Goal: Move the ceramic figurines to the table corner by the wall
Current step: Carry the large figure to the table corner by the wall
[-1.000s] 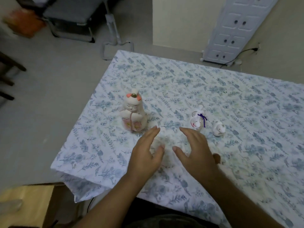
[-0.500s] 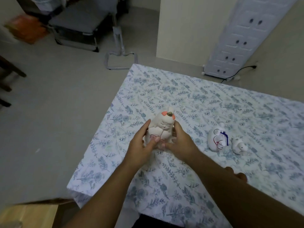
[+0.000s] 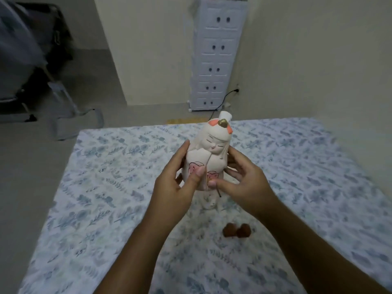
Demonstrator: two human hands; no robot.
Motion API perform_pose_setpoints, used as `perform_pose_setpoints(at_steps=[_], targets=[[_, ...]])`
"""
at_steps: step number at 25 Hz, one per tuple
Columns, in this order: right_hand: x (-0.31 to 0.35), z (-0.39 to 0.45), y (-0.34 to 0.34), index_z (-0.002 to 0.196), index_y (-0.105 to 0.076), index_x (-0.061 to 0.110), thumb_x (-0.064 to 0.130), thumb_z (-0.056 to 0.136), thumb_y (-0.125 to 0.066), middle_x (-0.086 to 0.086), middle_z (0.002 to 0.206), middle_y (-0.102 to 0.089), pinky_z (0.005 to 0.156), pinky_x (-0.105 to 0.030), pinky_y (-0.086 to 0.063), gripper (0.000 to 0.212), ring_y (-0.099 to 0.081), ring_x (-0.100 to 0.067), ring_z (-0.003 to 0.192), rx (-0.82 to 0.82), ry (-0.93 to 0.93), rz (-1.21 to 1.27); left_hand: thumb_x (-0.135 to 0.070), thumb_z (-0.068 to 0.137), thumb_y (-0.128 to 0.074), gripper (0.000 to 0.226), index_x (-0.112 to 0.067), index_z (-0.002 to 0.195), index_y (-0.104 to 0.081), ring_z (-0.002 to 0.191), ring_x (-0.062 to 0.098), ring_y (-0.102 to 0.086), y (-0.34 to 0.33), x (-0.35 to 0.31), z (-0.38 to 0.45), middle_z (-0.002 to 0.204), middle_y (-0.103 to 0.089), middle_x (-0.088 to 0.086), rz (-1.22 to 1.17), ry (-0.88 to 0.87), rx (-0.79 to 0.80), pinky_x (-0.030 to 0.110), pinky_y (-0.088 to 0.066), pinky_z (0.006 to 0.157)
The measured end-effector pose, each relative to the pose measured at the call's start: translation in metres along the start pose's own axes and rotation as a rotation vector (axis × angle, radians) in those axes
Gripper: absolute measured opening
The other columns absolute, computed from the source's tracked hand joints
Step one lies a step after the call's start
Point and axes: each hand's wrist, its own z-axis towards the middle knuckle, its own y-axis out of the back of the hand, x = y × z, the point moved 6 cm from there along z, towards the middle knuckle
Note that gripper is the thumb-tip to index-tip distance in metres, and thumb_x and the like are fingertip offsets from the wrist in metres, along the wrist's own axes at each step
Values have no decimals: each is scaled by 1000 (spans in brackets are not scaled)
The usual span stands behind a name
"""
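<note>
Your left hand (image 3: 171, 187) wraps its fingers (image 3: 180, 153) around the doll figurine (image 3: 209, 158) at centre frame, lifted clear above the tabletop (image 3: 101, 187); your right hand (image 3: 248, 183) cups its other side. A smaller pale figurine (image 3: 210, 201) sits just beneath. Glazed ceramic is likely slick: loosen either hand and it could drop onto that one.

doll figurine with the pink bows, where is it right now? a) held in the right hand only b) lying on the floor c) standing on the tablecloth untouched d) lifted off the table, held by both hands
d: the doll figurine is up off the floral tablecloth, with the left hand on one side and the right hand on the other.
</note>
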Motion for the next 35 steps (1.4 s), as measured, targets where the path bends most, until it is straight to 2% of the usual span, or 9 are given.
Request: perform_pose_setpoints(at_steps=[7,12,16,18,21,23,26,31,35], targets=[[-88,1,201,117,-55,54,-1,74,-84,32,115,-69,87,-13,-53,76,-67,4,109,-232,-71,30,-44,100,-47,52,-40,151,-40,134,-8,-46,-227,10,70,152,-47,-21,17,60,244,26,-46,110],[-187,11,337,114,-51,58,-1,76,-83,48,102,-63,79,-6,-50,77,-62,17,102,-368,-169,4,-50,104,-39,48,-38,150,-43,138,7,-48,-402,65,121,151,-49,-10,39,168,319,42,-46,112],[-255,41,421,119,-54,62,9,74,-87,25,116,-68,89,-19,-55,77,-65,4,108,-544,-208,-23,-35,108,-38,44,-30,152,-42,140,12,-46,-512,89,176,155,-46,-4,-22,245,361,40,-41,116],[-281,59,451,115,-61,56,18,73,-88,15,115,-71,91,-31,-58,62,-67,-3,108,-627,-205,-18,-25,110,-37,43,-26,153,-41,139,10,-45,-553,89,203,155,-45,-5,-30,262,388,33,-40,116],[-308,83,481,116,-67,39,33,72,-86,13,112,-73,90,-40,-61,48,-69,-6,106,-742,-190,2,-27,109,-40,41,-25,149,-47,132,12,-50,-595,97,241,145,-51,-7,5,281,391,31,-44,109],[-317,99,495,108,-64,49,31,71,-86,17,109,-73,88,-41,-61,47,-69,-5,106,-801,-173,15,-27,108,-41,36,-20,140,-57,119,16,-60,-614,105,261,135,-62,-2,37,270,398,28,-52,95],[-327,117,507,101,-62,53,22,70,-89,16,106,-72,86,-40,-62,52,-70,-5,104,-850,-159,-18,-25,108,-41,34,-16,133,-63,96,12,-63,-629,113,284,115,-69,1,45,265,406,10,-49,69],[-348,128,508,120,-62,37,20,70,-90,2,124,-68,92,-40,-60,59,-66,-11,115,-905,-170,-11,-24,109,-41,32,-16,130,-64,68,-1,-63,-638,124,295,97,-70,-2,16,256,409,14,-51,62],[-354,131,504,121,-50,43,18,75,-88,3,130,-66,95,-41,-59,65,-64,-10,121,-919,-183,22,-32,109,-38,37,-20,135,-61,101,9,-70,-644,132,295,116,-72,-1,-1,243,393,20,-57,82]])
